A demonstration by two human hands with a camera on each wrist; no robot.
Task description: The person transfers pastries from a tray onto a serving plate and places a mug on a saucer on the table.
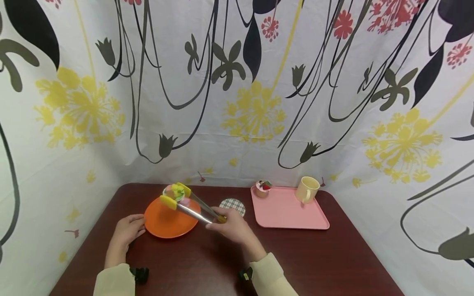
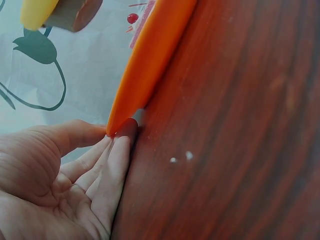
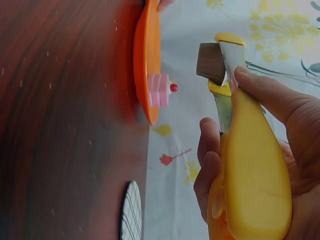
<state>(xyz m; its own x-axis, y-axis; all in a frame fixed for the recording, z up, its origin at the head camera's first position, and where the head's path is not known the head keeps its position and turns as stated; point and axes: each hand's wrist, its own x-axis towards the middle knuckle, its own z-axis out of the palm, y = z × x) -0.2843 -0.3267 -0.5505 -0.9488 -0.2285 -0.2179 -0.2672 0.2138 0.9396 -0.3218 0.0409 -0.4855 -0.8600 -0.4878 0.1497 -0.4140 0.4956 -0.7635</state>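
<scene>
My right hand [image 1: 235, 228] grips a pair of tongs [image 1: 194, 213] with yellow handles and yellow tips. Between the tips is a toy cupcake [image 1: 176, 192] with a brown base [image 3: 210, 62] and green and pink topping, raised above the orange plate [image 1: 168, 228]. My left hand [image 1: 126, 234] pinches that plate's near left rim, thumb on top and fingers beneath, as the left wrist view shows. On the plate's far side sits a pink toy cake piece [image 3: 159, 90] with a red cherry, partly hidden behind the tongs in the head view.
A round checked coaster [image 1: 233, 204] lies past my right hand. To the right is a pink tray [image 1: 285, 211] bearing another toy cupcake [image 1: 262, 190] and a pale yellow mug [image 1: 307, 190]. A patterned curtain [image 1: 237, 156] hangs behind the dark wooden table [image 1: 326, 263].
</scene>
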